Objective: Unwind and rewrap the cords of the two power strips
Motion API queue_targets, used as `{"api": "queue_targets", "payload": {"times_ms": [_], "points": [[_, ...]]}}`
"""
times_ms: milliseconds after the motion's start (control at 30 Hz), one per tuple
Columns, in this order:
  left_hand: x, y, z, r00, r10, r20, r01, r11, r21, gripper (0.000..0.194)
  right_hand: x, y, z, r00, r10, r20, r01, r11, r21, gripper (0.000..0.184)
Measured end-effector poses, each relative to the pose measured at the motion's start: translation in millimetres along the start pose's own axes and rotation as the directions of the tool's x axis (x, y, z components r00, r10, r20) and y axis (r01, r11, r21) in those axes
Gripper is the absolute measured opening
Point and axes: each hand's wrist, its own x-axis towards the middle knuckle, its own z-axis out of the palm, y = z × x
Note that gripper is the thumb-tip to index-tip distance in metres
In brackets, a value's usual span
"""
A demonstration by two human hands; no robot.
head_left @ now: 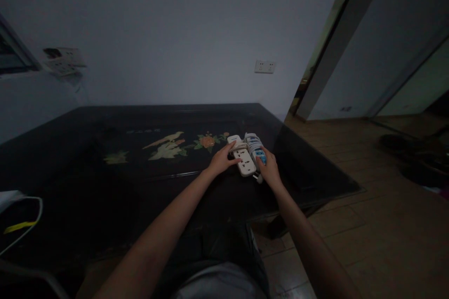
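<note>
Two power strips lie side by side near the right end of the dark table (pixel 206 196). My left hand (pixel 223 158) grips the white power strip (pixel 246 163), thumb on its socket face and fingers at its far left edge. A pale cord is wound around its upper part. My right hand (pixel 268 167) is closed on the right side of the white-and-blue power strip (pixel 260 153), which has its cord wrapped about its far half. A plug (pixel 258 178) with metal pins sticks out at the near end, between the strips and my right hand.
Painted flowers and a bird (pixel 168 145) decorate the tabletop. A wall outlet (pixel 265 67) is behind the table, and more outlets (pixel 65 60) are at the far left. A white cable (pixel 41 210) loops at the left edge. Tiled floor (pixel 379 224) spreads to the right.
</note>
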Motion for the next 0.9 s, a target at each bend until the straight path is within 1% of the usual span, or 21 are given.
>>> {"api": "queue_targets", "payload": {"times_ms": [167, 300, 533, 700, 800, 900], "points": [[-5, 2, 1.7, 0.998, 0.014, -0.061, -0.014, 1.000, -0.006, 0.081, -2, 0, -1, 0.999, 0.012, -0.045, -0.009, 0.998, 0.062, 0.048], [-10, 3, -0.8, 0.995, -0.009, -0.104, 0.013, 0.999, 0.039, 0.078, -4, -2, -5, 0.997, -0.006, -0.076, 0.012, 0.997, 0.079, 0.045], [-16, 8, -8.3, 0.993, -0.015, -0.116, 0.028, 0.993, 0.114, 0.070, -6, -7, -10, 0.995, -0.005, -0.100, 0.015, 0.995, 0.100, 0.044], [-17, 15, -14.0, 0.992, -0.032, -0.120, 0.049, 0.988, 0.147, 0.067, -6, -10, -13, 0.991, -0.007, -0.131, 0.018, 0.996, 0.086, 0.040], [-16, 19, -18.0, 0.988, -0.019, -0.152, 0.039, 0.991, 0.130, 0.055, -7, -10, -14, 0.987, -0.024, -0.158, 0.036, 0.996, 0.080, 0.038], [-13, 21, -22.8, 0.974, 0.003, -0.226, 0.010, 0.998, 0.055, 0.039, -7, -12, -18, 0.980, -0.046, -0.193, 0.059, 0.996, 0.066, 0.035]]}}
